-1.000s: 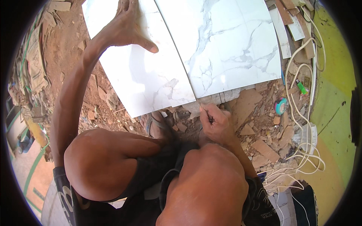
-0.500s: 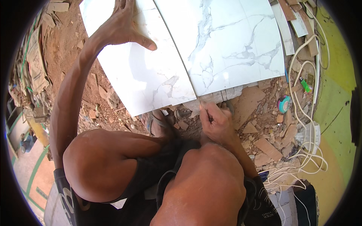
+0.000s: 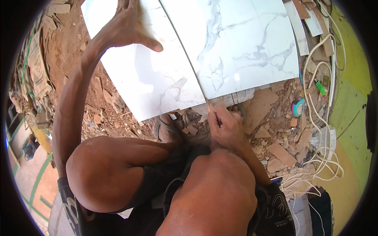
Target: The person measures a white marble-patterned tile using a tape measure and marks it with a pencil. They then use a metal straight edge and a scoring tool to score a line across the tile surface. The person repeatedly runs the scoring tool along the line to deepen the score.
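Note:
My left hand (image 3: 130,31) lies open on the left white marble-patterned tile piece (image 3: 153,78), fingers spread and thumb stretched out. A dark, straight line divides it from the larger right tile piece (image 3: 248,43). My right hand (image 3: 222,122) is closed in a pinch at the near end of that line, on something thin that I cannot make out clearly. Beneath the tiles' near edge sits a grey, rough block (image 3: 244,94). My sandalled foot (image 3: 163,129) is just below the left piece.
Broken tile rubble (image 3: 279,155) and red soil (image 3: 63,63) surround me. To the right are cut tile strips (image 3: 299,31), a teal tape measure (image 3: 298,106), a green item (image 3: 321,88), loops of white cable (image 3: 327,157) and a yellow-green floor (image 3: 350,118). My bent knees fill the lower middle.
The view has shifted slightly, with the rubble and tape measure now a little further right in it. Both hands keep nearly the same places and shapes on the tiles.

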